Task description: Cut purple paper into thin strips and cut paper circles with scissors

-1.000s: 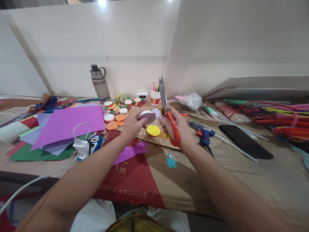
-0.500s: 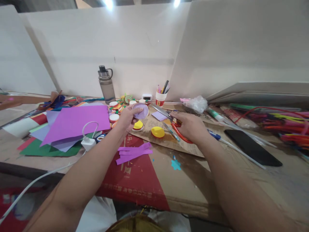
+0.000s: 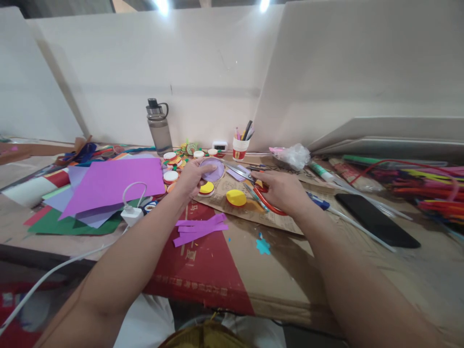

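Observation:
Between the thumb and fingers of my left hand [image 3: 191,180] is a round lilac paper disc [image 3: 213,170], held up above the table. My right hand [image 3: 280,189] is closed round the red handles of a pair of scissors [image 3: 243,173], whose blades point left, their tips close to the disc's right edge. Below the disc lies a yellow-topped round piece [image 3: 206,187], and a yellow oval disc [image 3: 236,197] rests on the brown paper. Lilac paper squares [image 3: 237,172] lie behind the scissors, and a pen [image 3: 256,197] lies partly under them.
Purple strips [image 3: 199,229] and a blue paper flower [image 3: 263,246] lie in front. Coloured sheets [image 3: 112,186] and a white charger [image 3: 132,214] are at left. A water bottle [image 3: 159,128] and a pen cup [image 3: 239,149] stand behind; a black phone [image 3: 377,220] lies at right.
The scissors have moved slightly left, bringing their tips up to the lilac disc. My left hand has barely moved and still holds the disc.

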`<state>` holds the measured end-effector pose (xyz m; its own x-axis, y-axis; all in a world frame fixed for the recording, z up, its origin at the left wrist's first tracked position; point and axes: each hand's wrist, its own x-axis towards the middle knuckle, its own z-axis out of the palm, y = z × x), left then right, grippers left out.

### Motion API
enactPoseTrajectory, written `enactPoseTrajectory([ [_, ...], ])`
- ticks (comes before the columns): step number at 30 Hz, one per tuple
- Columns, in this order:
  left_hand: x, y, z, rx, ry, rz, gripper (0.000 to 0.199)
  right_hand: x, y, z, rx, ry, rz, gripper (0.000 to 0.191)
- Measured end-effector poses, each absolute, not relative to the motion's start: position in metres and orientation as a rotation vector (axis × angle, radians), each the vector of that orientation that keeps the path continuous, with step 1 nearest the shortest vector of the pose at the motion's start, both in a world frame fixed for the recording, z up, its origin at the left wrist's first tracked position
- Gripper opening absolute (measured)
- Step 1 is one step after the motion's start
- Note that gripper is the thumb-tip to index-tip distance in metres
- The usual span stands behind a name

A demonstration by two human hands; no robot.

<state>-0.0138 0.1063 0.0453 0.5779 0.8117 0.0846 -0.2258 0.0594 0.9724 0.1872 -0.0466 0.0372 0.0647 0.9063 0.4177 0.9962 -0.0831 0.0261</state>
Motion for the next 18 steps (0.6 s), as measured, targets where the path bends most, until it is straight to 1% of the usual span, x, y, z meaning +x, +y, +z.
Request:
enactPoseTrajectory([
  [5,-0.0134,0.1056,0.0458,1.254,0.590,0.847,0.035,0.1858,-0.0469,0.0367,-2.056,-1.931,-0.483,0.043],
  [18,-0.0134,0.1074,0.0460,1.199,0.609,0.800,0.031,0.1838,-0.0472,0.0386,-2.112,-1.931,-0.441,0.044],
])
